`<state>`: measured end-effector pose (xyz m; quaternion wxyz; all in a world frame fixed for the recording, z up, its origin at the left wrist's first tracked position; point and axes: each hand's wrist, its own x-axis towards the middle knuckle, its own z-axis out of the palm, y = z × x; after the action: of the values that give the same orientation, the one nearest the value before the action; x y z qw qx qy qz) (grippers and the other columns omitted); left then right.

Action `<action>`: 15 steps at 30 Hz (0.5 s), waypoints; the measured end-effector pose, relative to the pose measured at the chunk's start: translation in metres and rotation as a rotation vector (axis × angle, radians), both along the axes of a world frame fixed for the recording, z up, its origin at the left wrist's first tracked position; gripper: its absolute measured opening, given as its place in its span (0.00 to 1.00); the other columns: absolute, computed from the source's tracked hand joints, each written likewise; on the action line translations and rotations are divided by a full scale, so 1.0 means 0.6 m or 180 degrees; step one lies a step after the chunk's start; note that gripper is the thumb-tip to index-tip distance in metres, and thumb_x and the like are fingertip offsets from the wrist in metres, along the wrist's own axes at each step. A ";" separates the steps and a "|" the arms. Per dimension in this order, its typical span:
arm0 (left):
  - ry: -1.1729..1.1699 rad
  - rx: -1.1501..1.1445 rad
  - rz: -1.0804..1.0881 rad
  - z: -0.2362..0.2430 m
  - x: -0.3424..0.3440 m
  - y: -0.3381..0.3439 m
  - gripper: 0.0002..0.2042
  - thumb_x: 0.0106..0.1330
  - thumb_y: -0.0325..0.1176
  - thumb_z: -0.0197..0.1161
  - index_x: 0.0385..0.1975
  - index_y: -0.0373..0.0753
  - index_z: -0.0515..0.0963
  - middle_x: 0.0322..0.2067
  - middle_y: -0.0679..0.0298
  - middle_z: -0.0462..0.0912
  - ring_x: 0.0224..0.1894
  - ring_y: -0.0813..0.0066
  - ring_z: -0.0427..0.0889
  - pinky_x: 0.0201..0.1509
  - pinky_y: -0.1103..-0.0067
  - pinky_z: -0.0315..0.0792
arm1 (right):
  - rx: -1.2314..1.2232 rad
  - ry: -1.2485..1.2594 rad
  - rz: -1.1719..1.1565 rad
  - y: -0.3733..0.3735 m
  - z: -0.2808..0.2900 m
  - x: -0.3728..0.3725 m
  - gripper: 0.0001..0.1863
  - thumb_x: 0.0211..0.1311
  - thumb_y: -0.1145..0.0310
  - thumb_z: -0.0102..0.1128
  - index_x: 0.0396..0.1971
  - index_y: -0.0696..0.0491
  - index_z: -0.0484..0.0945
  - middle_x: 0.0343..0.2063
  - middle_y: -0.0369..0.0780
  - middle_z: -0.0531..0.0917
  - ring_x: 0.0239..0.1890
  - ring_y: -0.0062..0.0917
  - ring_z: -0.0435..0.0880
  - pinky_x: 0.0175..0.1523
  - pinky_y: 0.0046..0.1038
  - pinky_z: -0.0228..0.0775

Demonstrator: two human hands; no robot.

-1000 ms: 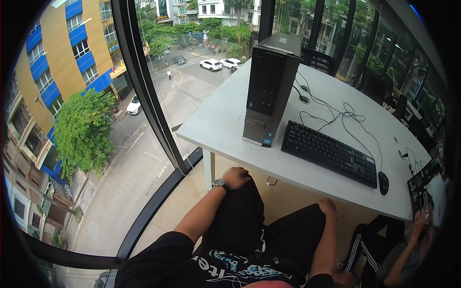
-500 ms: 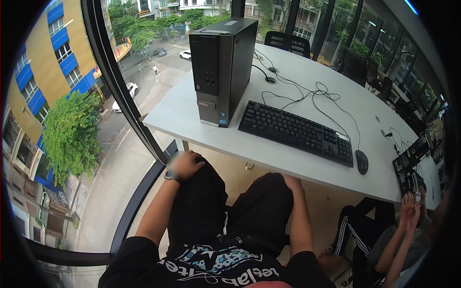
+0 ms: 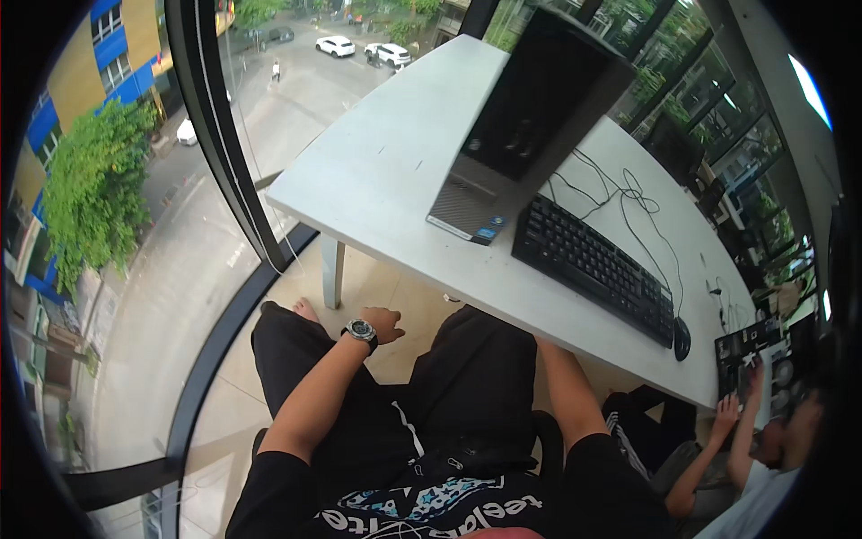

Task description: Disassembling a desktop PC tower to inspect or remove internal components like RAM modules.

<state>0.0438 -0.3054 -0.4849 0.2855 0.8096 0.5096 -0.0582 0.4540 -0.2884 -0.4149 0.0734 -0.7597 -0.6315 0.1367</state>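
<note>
From the head view, I'm seeing the black computer tower (image 3: pixel 534 112) standing near the front edge of the white bench (image 3: pixel 359 180), with the wired keyboard (image 3: pixel 593 269) and mouse (image 3: pixel 682 340) lying to its right. All three are already sitting set out, and handling isn't under way; whether their cables (image 3: pixel 624 193) are reaching the tower, I can't make out. The left hand (image 3: pixel 384 325), below a wristwatch (image 3: pixel 360 332), is hanging between the thighs with nothing visible in its grip; how far its fingers are closing I can't tell. The right forearm (image 3: pixel 570 386) is passing under the bench edge, hiding its hand and grip. Compared with half a second ago, the left hand is no longer resting on the knee, and the knees are spreading wider apart.
</note>
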 end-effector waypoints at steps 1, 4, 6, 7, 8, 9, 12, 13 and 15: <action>-0.0040 -0.0046 0.0083 -0.032 -0.009 -0.007 0.28 0.65 0.56 0.64 0.56 0.41 0.82 0.49 0.48 0.87 0.53 0.47 0.85 0.58 0.59 0.77 | -0.0170 -0.0105 -0.0038 0.011 0.011 -0.005 0.22 0.72 0.57 0.57 0.53 0.60 0.82 0.48 0.47 0.86 0.48 0.38 0.86 0.56 0.37 0.77; 0.1362 -0.1438 0.0001 -0.070 -0.015 0.015 0.26 0.64 0.52 0.68 0.60 0.48 0.82 0.57 0.61 0.86 0.57 0.56 0.85 0.60 0.46 0.73 | -0.0678 -0.0280 -0.0022 0.069 -0.002 -0.072 0.21 0.73 0.57 0.57 0.52 0.60 0.81 0.46 0.47 0.87 0.46 0.36 0.87 0.55 0.37 0.78; 0.0148 -0.0871 0.0404 0.051 0.006 0.027 0.22 0.68 0.51 0.64 0.55 0.46 0.84 0.53 0.60 0.87 0.55 0.57 0.86 0.56 0.48 0.75 | -0.0925 -0.0409 -0.0226 0.119 0.002 -0.084 0.21 0.73 0.57 0.57 0.52 0.60 0.81 0.46 0.47 0.87 0.45 0.36 0.88 0.54 0.37 0.79; -0.0565 -0.0986 0.0315 0.033 0.014 0.040 0.22 0.70 0.47 0.62 0.61 0.48 0.80 0.57 0.57 0.85 0.59 0.59 0.83 0.65 0.42 0.65 | -0.1025 -0.0391 -0.0299 0.159 0.000 -0.112 0.21 0.73 0.57 0.56 0.52 0.60 0.81 0.45 0.47 0.88 0.44 0.35 0.88 0.53 0.37 0.79; -0.0854 -0.0094 0.0450 0.005 0.040 0.029 0.18 0.67 0.48 0.64 0.45 0.40 0.86 0.39 0.53 0.89 0.44 0.55 0.89 0.47 0.64 0.80 | -0.1083 -0.0294 -0.0473 0.186 -0.004 -0.131 0.21 0.73 0.58 0.56 0.52 0.60 0.81 0.45 0.46 0.88 0.43 0.35 0.89 0.53 0.36 0.80; -0.1118 -0.0019 0.0342 0.025 0.056 0.033 0.17 0.66 0.46 0.65 0.44 0.40 0.87 0.38 0.54 0.89 0.44 0.57 0.89 0.47 0.64 0.79 | -0.0784 -0.0196 -0.0561 0.203 -0.010 -0.129 0.20 0.72 0.58 0.57 0.49 0.61 0.82 0.41 0.45 0.88 0.38 0.32 0.89 0.48 0.35 0.81; -0.1746 -0.0386 -0.0046 0.079 0.061 0.022 0.17 0.68 0.41 0.61 0.49 0.39 0.86 0.44 0.51 0.88 0.48 0.52 0.88 0.52 0.52 0.73 | 0.0187 0.0276 -0.1047 0.209 0.000 -0.089 0.18 0.71 0.61 0.58 0.44 0.63 0.82 0.34 0.45 0.87 0.30 0.31 0.88 0.37 0.31 0.83; -0.1831 -0.0695 -0.0315 0.077 0.059 0.018 0.18 0.71 0.38 0.57 0.55 0.38 0.84 0.49 0.48 0.87 0.51 0.45 0.86 0.59 0.38 0.67 | 0.0568 0.0473 -0.1179 0.212 -0.005 -0.077 0.16 0.69 0.64 0.57 0.43 0.64 0.80 0.34 0.46 0.86 0.26 0.32 0.88 0.30 0.30 0.82; -0.1263 -0.1085 -0.0240 0.069 0.040 -0.012 0.19 0.72 0.38 0.55 0.56 0.37 0.84 0.50 0.46 0.87 0.52 0.40 0.85 0.58 0.37 0.67 | 0.1311 0.0853 -0.1673 0.220 -0.063 -0.078 0.15 0.70 0.66 0.52 0.38 0.65 0.79 0.31 0.47 0.84 0.23 0.34 0.85 0.26 0.32 0.82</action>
<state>0.0677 -0.3128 -0.4438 0.5097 0.7637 0.3960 0.0061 0.4070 -0.1562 -0.4526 0.3397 -0.8407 -0.4137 0.0814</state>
